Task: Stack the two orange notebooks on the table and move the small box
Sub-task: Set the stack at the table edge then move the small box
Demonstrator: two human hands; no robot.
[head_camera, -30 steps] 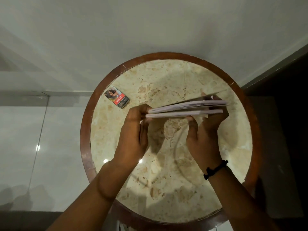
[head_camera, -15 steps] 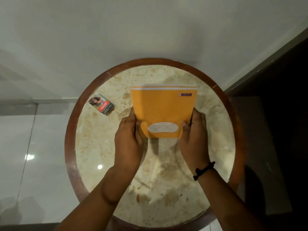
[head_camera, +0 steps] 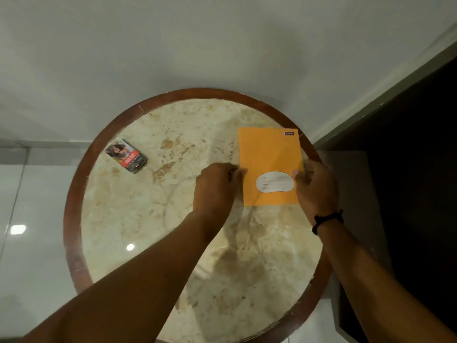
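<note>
An orange notebook point(head_camera: 269, 159) with a white oval label lies flat on the right side of the round marble table point(head_camera: 173, 219); only its top cover shows, so a second notebook beneath cannot be made out. My left hand point(head_camera: 217, 186) pinches its left edge. My right hand point(head_camera: 314, 186), with a black wristband, grips its right edge, thumb on the cover. The small box point(head_camera: 126, 156), dark with a red panel and a picture, rests at the table's far left, apart from both hands.
The table has a brown wooden rim point(head_camera: 74, 243). A white wall point(head_camera: 197, 45) stands behind it. Glossy floor tiles point(head_camera: 32, 219) lie to the left. A dark piece of furniture point(head_camera: 408, 169) is close on the right.
The notebooks, held edge-on a second ago and then tilted up at the table's centre, now lie flat on the right side. Both hands moved right with them.
</note>
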